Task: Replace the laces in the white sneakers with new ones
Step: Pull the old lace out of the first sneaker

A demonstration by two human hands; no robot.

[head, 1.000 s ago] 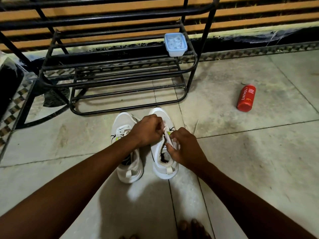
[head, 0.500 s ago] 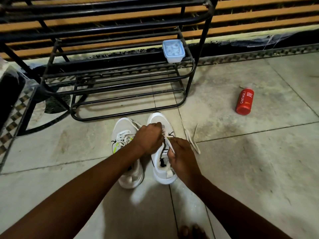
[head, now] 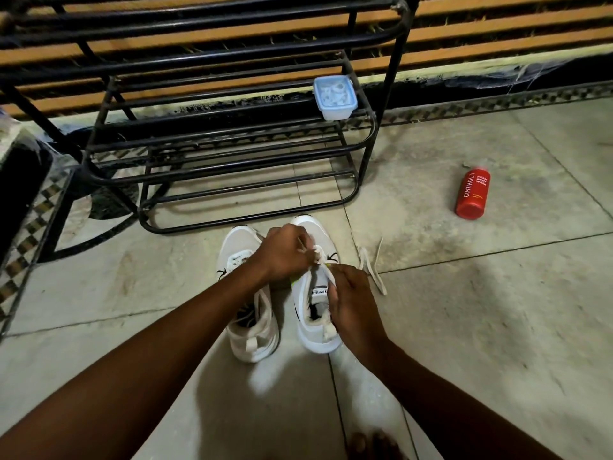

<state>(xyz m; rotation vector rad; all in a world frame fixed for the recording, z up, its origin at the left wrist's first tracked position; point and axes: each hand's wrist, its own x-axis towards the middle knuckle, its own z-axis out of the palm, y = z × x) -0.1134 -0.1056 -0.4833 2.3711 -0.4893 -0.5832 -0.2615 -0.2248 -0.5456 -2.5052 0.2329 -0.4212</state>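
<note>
Sneakers sit side by side at centre frame on the tiled floor (head: 464, 327), the left sneaker (head: 247, 327) still laced and the right sneaker (head: 310, 330) under both hands. Left hand (head: 285, 252) is curled, pinching a white lace (head: 315, 255) above the right sneaker's eyelets, while right hand (head: 353, 298) grips that sneaker's right side near the tongue. Loose lace (head: 373, 270) lies just right of it; a rack (head: 232, 134) with a tub (head: 335, 97) stands above, and a red bottle (head: 471, 193) lies at right.
</note>
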